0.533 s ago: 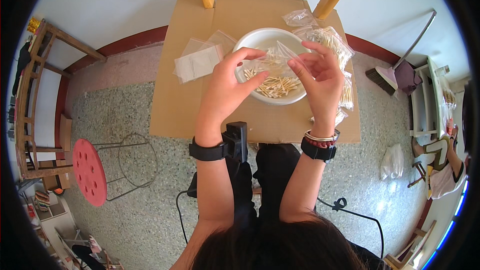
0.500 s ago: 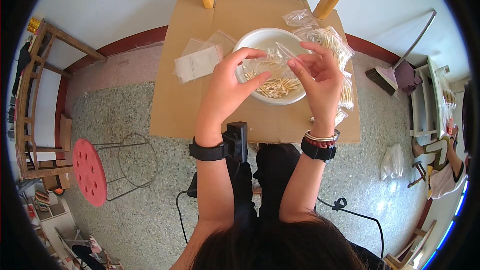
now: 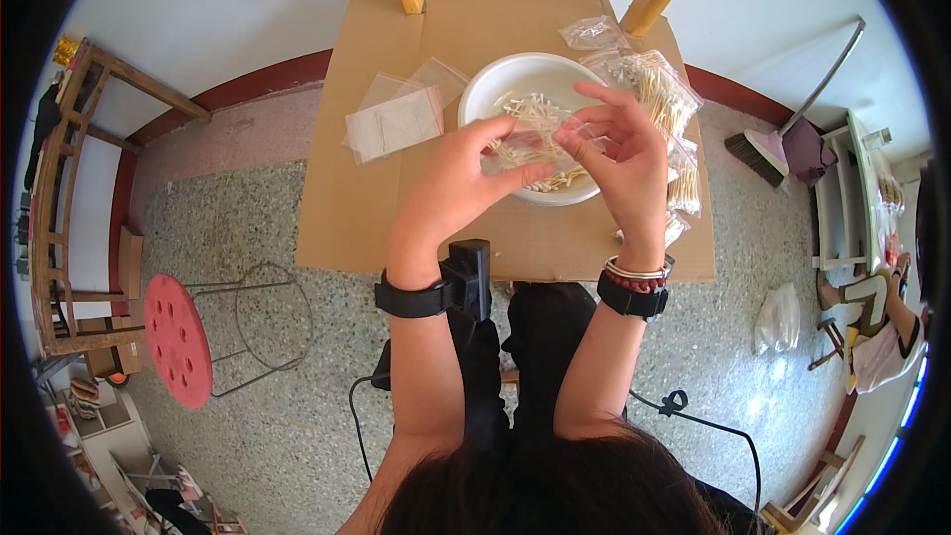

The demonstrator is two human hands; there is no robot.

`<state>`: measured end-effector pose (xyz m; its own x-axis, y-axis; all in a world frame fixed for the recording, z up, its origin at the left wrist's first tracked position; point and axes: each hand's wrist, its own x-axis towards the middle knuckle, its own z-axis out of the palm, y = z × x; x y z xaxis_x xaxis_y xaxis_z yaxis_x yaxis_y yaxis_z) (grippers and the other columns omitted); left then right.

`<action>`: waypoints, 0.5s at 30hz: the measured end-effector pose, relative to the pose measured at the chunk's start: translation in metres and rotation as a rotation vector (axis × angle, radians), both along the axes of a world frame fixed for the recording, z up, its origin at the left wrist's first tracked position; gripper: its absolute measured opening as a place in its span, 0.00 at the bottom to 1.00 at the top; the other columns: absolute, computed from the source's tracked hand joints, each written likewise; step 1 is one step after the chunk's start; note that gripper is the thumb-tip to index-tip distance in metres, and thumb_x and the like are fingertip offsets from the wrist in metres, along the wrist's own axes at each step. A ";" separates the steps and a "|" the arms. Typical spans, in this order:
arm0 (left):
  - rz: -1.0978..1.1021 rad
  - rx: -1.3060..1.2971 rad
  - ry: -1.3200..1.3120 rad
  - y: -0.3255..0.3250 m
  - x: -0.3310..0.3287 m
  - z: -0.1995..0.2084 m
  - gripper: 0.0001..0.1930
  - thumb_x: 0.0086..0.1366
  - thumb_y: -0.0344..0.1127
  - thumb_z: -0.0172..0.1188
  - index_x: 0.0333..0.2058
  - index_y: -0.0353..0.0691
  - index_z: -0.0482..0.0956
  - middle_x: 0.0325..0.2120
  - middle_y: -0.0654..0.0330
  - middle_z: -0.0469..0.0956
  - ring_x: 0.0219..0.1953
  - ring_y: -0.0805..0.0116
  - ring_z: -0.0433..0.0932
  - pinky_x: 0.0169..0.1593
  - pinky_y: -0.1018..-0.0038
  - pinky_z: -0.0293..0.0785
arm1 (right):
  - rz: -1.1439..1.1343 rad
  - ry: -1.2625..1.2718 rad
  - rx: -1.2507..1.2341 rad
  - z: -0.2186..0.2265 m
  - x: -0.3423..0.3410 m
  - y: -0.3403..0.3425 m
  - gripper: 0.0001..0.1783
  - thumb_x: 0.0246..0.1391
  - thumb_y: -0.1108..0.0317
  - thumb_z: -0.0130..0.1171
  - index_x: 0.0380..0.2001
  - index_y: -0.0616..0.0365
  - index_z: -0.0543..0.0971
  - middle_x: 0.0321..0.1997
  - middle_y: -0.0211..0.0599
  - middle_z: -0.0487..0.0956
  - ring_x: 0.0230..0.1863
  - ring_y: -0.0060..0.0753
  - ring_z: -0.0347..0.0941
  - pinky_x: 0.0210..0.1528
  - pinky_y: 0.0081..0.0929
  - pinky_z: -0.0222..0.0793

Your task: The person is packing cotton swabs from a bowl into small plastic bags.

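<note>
Over a white bowl (image 3: 472,97) of cotton swabs (image 3: 535,107), a small clear plastic bag (image 3: 540,147) is stretched between my hands. My left hand (image 3: 446,183) grips one side of it between thumb and fingers. From the other side, my right hand (image 3: 631,154) pinches the bag with thumb and index finger, its other fingers raised. Whether any swabs are inside the bag is hard to tell against those below. To the left lie flat clear bags (image 3: 396,125). Bags packed with swabs (image 3: 666,94) lie heaped to the right of the bowl.
Cardboard (image 3: 367,218) covers the work surface, with a yellow wooden chair frame (image 3: 649,0) at its far edge. A pink stool (image 3: 178,342) lies tipped on the floor at left. A broom (image 3: 763,154) leans at right, and another person (image 3: 887,342) sits at the far right.
The bag has come lower and flatter between my hands. My right fingertips have moved slightly left, toward my left hand.
</note>
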<state>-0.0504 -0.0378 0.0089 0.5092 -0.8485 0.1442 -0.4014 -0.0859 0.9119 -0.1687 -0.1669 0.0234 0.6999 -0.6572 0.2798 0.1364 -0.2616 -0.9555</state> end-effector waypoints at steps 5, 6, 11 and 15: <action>0.099 -0.270 0.007 -0.003 0.004 0.004 0.17 0.55 0.34 0.67 0.43 0.39 0.76 0.41 0.62 0.78 0.44 0.74 0.74 0.47 0.75 0.68 | 0.105 0.065 0.015 -0.003 -0.001 0.001 0.21 0.45 0.76 0.67 0.45 0.58 0.77 0.28 0.27 0.77 0.29 0.13 0.71 0.29 0.12 0.66; 0.079 -0.265 0.012 -0.001 0.006 0.004 0.16 0.56 0.33 0.66 0.43 0.39 0.76 0.41 0.62 0.78 0.43 0.74 0.75 0.47 0.75 0.68 | 0.113 0.074 0.021 -0.003 0.000 0.001 0.21 0.45 0.75 0.66 0.45 0.58 0.77 0.27 0.26 0.77 0.28 0.12 0.71 0.29 0.12 0.66; -0.011 -0.211 -0.036 0.003 0.007 0.009 0.12 0.57 0.28 0.63 0.42 0.38 0.77 0.40 0.62 0.79 0.40 0.74 0.76 0.46 0.76 0.69 | 0.132 0.094 0.103 0.000 -0.001 0.003 0.20 0.47 0.74 0.66 0.46 0.58 0.77 0.25 0.26 0.77 0.26 0.11 0.70 0.29 0.12 0.66; 0.007 -0.235 0.082 0.005 0.004 0.014 0.11 0.57 0.27 0.63 0.40 0.37 0.78 0.36 0.62 0.80 0.38 0.76 0.76 0.44 0.78 0.70 | 0.192 0.100 0.137 0.003 -0.003 0.004 0.19 0.49 0.73 0.65 0.46 0.58 0.77 0.24 0.27 0.78 0.25 0.10 0.71 0.28 0.11 0.67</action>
<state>-0.0468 -0.0325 0.0224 0.5329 -0.7930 0.2952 -0.3255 0.1299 0.9366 -0.1719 -0.1628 0.0265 0.8354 -0.5364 0.1201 0.0736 -0.1072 -0.9915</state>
